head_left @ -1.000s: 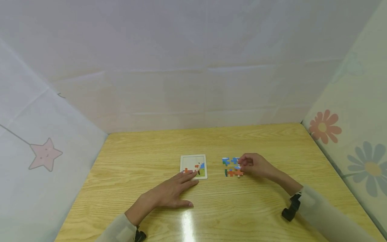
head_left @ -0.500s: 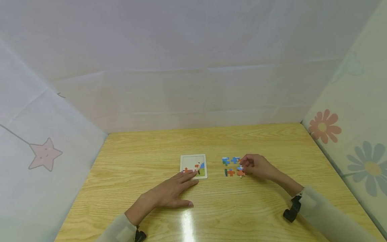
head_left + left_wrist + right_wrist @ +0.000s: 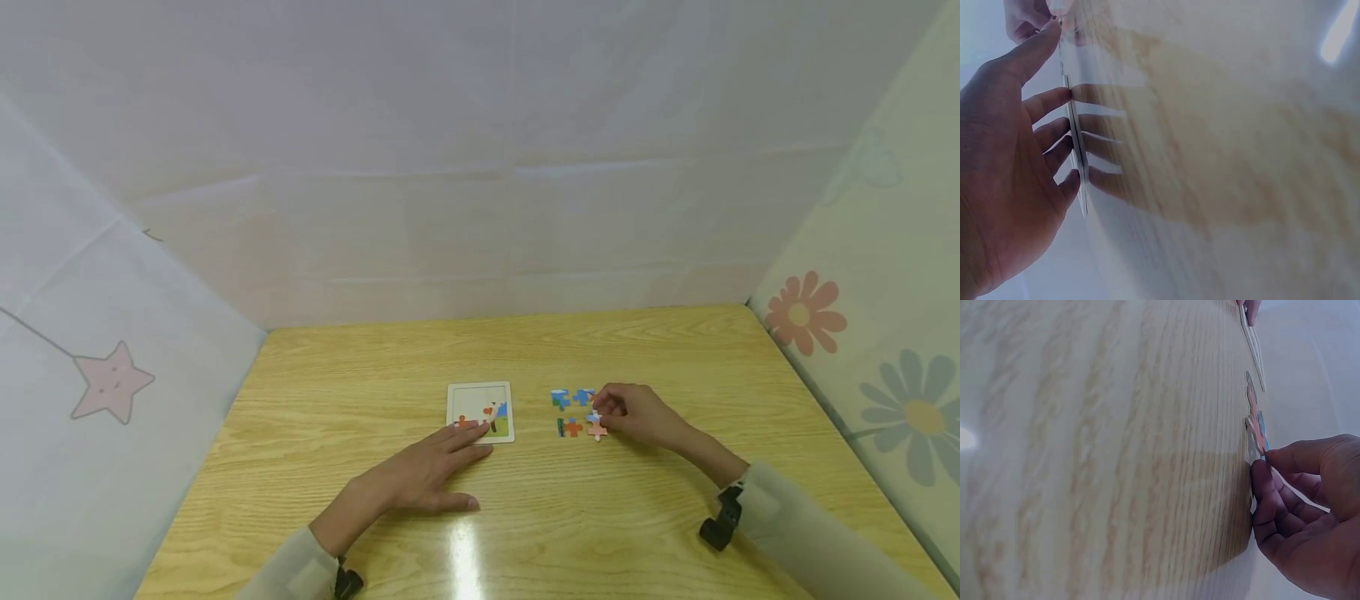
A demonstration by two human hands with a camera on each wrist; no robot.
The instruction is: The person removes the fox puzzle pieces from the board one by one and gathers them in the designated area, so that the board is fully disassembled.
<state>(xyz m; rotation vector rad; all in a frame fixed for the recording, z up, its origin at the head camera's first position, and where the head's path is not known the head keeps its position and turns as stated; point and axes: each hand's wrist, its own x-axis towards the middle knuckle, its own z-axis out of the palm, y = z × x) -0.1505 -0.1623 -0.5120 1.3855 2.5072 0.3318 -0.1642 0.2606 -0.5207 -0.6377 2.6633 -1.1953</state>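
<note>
In the head view my left hand (image 3: 431, 471) lies flat with spread fingers, its fingertips resting on the near edge of a white-bordered puzzle tray (image 3: 451, 400). A few puzzle pieces fitted at the tray's lower part show beside those fingers; some are covered. To the right, my right hand (image 3: 637, 414) pinches an orange and blue puzzle piece (image 3: 597, 429) between thumb and forefinger. The right wrist view shows this piece (image 3: 1256, 432) tilted up from the table at the fingertips. Loose blue pieces (image 3: 560, 399) and an orange piece (image 3: 572, 427) lie just left of it.
The wooden table (image 3: 360, 367) extends around the hands. A pale cloth wall (image 3: 420, 242) stands at its back, with cloth at the left and a flower-printed panel (image 3: 892, 400) at the right. A bright reflection shows near the front edge.
The pinched piece has shifted slightly right, away from the orange piece beside it, and tilted up, looking paler. My right hand moved a little with it. The left hand stays still.
</note>
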